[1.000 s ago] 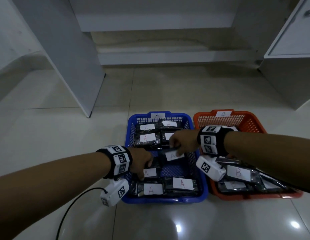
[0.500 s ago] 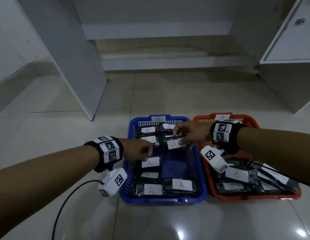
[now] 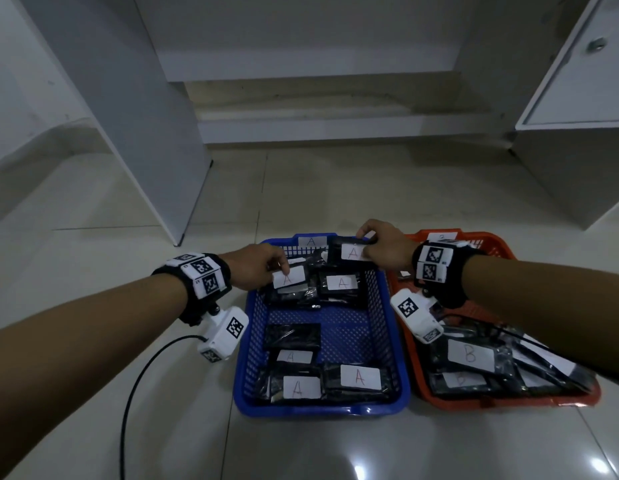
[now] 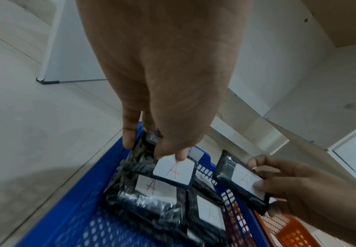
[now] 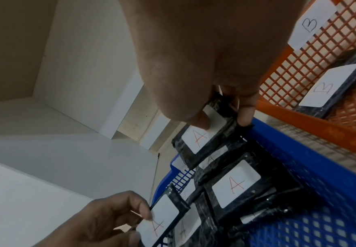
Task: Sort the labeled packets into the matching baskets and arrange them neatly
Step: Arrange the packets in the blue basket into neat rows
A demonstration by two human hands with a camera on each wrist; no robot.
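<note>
Blue basket (image 3: 394,348) holds only A packets, orange basket (image 3: 502,251) B packets; sorting looks done, arranging remains. Left hand (image 3: 256,268) and right hand (image 3: 387,247) each pinch an A packet over its far end.

Red handwritten "A" on the white label of the packet held by the left hand (image 3: 289,277); the same "A" on the packet held by the right hand (image 3: 352,253); "A" on the blue basket's tag (image 3: 311,241); pencilled "B" on the orange basket's tag (image 5: 309,25) and on a packet inside it (image 3: 470,354).
</note>
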